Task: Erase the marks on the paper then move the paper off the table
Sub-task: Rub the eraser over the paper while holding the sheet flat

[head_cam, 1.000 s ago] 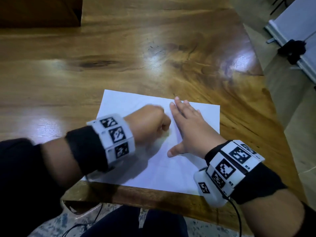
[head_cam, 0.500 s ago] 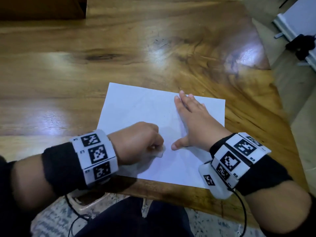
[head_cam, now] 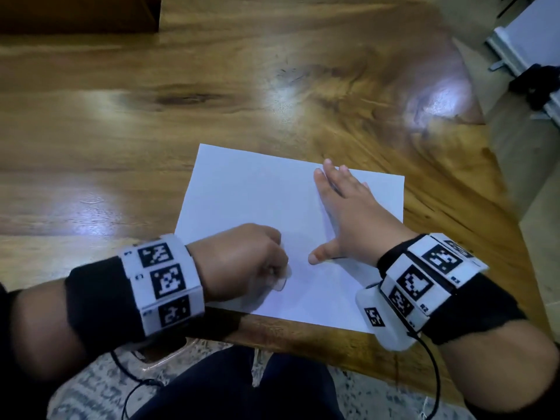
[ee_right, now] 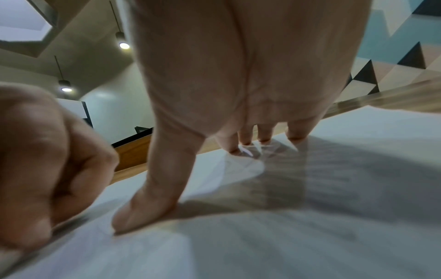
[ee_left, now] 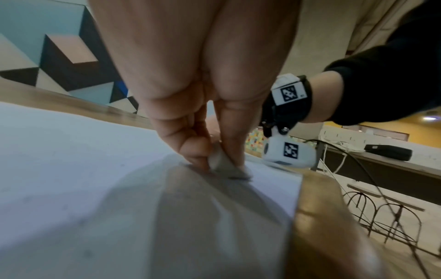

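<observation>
Glossy wood is filling the view: the table (head_cam: 212, 95) is showing broad amber grain, one dark knot and bright glare patches, with a rounded near edge. On it, close to that edge, the paper (head_cam: 257, 192) is lying flat, a thin white rectangular sheet, smooth and matte, its near corner sitting almost at the lip. The right hand (head_cam: 348, 219) is spreading across the sheet's right half, fingers straight and flat, thumb splayed out, pinning it down and holding nothing. The left hand (head_cam: 242, 262) is curling into a fist low on the sheet, and in the left wrist view its thumb and fingertips (ee_left: 198, 156) are pinching the eraser (ee_left: 224, 166), a small pale, soft-looking block with a greyed, rounded tip pressing on the paper. So, by my reading, the rubbing step is in hand, and the lift-off is not yet begun. No clear marks are showing on the sheet from the head view; only faint specks are showing from the wrist view, too blurred to call. The next move is probably asking for short strokes under steady pressure while the flat hand is bracing, since thin paper will likely crease or skid if the eraser is dragging hard.
</observation>
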A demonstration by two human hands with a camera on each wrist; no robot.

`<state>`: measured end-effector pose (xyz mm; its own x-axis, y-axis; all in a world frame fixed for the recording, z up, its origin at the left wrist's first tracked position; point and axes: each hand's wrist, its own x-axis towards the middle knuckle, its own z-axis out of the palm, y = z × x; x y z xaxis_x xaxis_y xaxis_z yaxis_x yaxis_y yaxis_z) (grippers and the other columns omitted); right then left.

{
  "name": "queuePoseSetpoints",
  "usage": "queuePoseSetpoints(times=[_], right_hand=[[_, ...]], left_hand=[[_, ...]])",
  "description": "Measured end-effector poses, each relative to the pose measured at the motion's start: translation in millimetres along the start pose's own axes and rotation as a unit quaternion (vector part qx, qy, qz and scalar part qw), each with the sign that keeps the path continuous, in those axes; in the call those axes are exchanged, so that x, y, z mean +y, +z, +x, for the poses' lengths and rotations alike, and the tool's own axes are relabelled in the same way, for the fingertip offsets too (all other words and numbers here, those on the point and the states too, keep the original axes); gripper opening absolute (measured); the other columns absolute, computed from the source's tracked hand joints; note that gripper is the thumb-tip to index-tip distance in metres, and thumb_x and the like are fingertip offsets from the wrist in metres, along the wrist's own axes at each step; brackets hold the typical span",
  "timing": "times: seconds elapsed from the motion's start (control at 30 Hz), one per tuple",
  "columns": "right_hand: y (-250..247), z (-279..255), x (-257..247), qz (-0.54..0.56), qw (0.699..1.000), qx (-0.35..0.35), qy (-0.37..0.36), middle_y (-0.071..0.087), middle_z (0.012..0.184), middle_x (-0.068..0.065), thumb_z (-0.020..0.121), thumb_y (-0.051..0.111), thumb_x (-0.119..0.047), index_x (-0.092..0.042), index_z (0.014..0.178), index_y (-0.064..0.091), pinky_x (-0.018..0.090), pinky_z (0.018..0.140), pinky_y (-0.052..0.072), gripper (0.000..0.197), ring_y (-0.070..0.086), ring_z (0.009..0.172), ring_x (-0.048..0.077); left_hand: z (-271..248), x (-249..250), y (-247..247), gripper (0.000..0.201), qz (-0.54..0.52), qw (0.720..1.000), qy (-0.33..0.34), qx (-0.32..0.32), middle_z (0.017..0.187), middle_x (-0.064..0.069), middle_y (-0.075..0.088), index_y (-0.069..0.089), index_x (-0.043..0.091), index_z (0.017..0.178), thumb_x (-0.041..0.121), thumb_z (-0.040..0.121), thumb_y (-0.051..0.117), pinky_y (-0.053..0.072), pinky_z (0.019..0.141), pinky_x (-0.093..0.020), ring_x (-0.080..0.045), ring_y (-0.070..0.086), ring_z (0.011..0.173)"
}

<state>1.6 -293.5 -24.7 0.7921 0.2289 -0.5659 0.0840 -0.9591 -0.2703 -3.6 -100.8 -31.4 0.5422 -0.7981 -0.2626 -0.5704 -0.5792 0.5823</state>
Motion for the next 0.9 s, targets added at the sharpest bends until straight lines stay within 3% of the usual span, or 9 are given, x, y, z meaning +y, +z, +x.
queuePoseSetpoints(times=[0.1, 0.17, 0.27, 0.37, 0.43, 0.5, 0.6, 0.73, 0.9], right_hand=[[0, 0, 1, -0.004, 1.0, 0.001, -0.002, -0.031, 0.153, -0.003, 0.064, 0.078, -0.053, -0.017, 0.148, -0.018, 0.035, 0.116, -0.008, 0.133, -0.025, 0.142, 0.016], [0, 0, 1, -0.008, 1.0, 0.0, -0.002, -0.031, 0.153, -0.003, 0.064, 0.078, -0.054, -0.018, 0.148, -0.018, 0.035, 0.116, -0.008, 0.132, -0.025, 0.142, 0.016], [-1, 0, 0, -0.009, 1.0, 0.0, 0.001, -0.031, 0.153, -0.003, 0.064, 0.078, -0.053, -0.017, 0.148, -0.018, 0.036, 0.117, -0.008, 0.133, -0.025, 0.142, 0.015], [-1, 1, -1, -0.012, 1.0, -0.002, 0.004, -0.032, 0.152, -0.002, 0.064, 0.078, -0.054, -0.018, 0.148, -0.018, 0.037, 0.117, -0.007, 0.133, -0.026, 0.142, 0.016], [-1, 0, 0, -0.014, 1.0, -0.003, 0.018, -0.035, 0.151, -0.001, 0.063, 0.077, -0.056, -0.021, 0.148, -0.019, 0.038, 0.118, -0.007, 0.133, -0.027, 0.141, 0.018], [-3, -4, 4, -0.01, 0.999, -0.001, 0.049, -0.037, 0.15, 0.001, 0.063, 0.076, -0.059, -0.027, 0.147, -0.021, 0.042, 0.118, -0.007, 0.132, -0.028, 0.141, 0.02], [-5, -13, 10, 0.008, 0.997, -0.003, 0.083, -0.037, 0.15, 0.002, 0.066, 0.074, -0.059, -0.03, 0.146, -0.022, 0.043, 0.117, -0.008, 0.128, -0.03, 0.14, 0.022], [-4, -15, 12, 0.01, 0.997, -0.006, 0.071, -0.037, 0.15, 0.002, 0.069, 0.071, -0.06, -0.029, 0.147, -0.02, 0.037, 0.115, -0.011, 0.124, -0.03, 0.14, 0.02], [-7, -3, 2, -0.001, 0.999, 0.022, 0.027, -0.033, 0.152, 0.0, 0.066, 0.074, -0.058, -0.019, 0.15, -0.009, 0.032, 0.115, -0.012, 0.125, -0.027, 0.141, 0.016]], left_hand=[[11, -8, -19, 0.024, -0.028, 0.996, -0.057, 0.055, 0.089, 0.0, 0.06, 0.067, 0.024, 0.096, 0.037, 0.079, 0.058, 0.038, 0.073, -0.021, -0.018, 0.058, 0.086], [13, -17, -28, 0.026, -0.01, 0.992, -0.087, 0.087, 0.093, 0.0, 0.056, 0.063, 0.021, 0.105, 0.034, 0.083, 0.058, 0.035, 0.076, -0.02, -0.018, 0.055, 0.091], [14, -24, -31, 0.031, 0.024, 0.993, -0.063, 0.098, 0.092, 0.0, 0.053, 0.066, 0.016, 0.098, 0.04, 0.082, 0.054, 0.039, 0.079, -0.025, -0.023, 0.052, 0.092], [17, -25, -35, 0.022, -0.042, 0.987, -0.103, 0.114, 0.108, -0.009, 0.055, 0.065, 0.009, 0.095, 0.025, 0.081, 0.062, 0.041, 0.088, -0.033, -0.035, 0.05, 0.108], [20, -30, -36, 0.022, 0.016, 0.994, -0.087, 0.072, 0.133, -0.009, 0.046, 0.066, 0.01, 0.097, 0.025, 0.082, 0.061, 0.029, 0.107, -0.033, -0.032, 0.034, 0.131], [19, -36, -37, 0.022, 0.038, 0.995, -0.086, 0.025, 0.147, -0.006, 0.032, 0.064, 0.01, 0.101, 0.024, 0.086, 0.054, 0.015, 0.117, -0.042, -0.026, 0.015, 0.143], [15, -46, -40, 0.02, 0.024, 0.994, -0.103, 0.035, 0.151, -0.002, 0.025, 0.062, 0.009, 0.101, 0.018, 0.089, 0.049, 0.01, 0.118, -0.043, -0.023, 0.009, 0.144], [12, -53, -44, 0.013, 0.003, 0.99, -0.103, 0.091, 0.149, -0.001, 0.031, 0.063, 0.011, 0.095, 0.015, 0.088, 0.053, 0.009, 0.113, -0.03, -0.014, 0.013, 0.14], [13, -57, -46, 0.015, -0.003, 0.992, -0.107, 0.074, 0.148, 0.0, 0.032, 0.064, 0.012, 0.097, 0.017, 0.087, 0.054, 0.014, 0.114, -0.032, -0.017, 0.017, 0.142]])
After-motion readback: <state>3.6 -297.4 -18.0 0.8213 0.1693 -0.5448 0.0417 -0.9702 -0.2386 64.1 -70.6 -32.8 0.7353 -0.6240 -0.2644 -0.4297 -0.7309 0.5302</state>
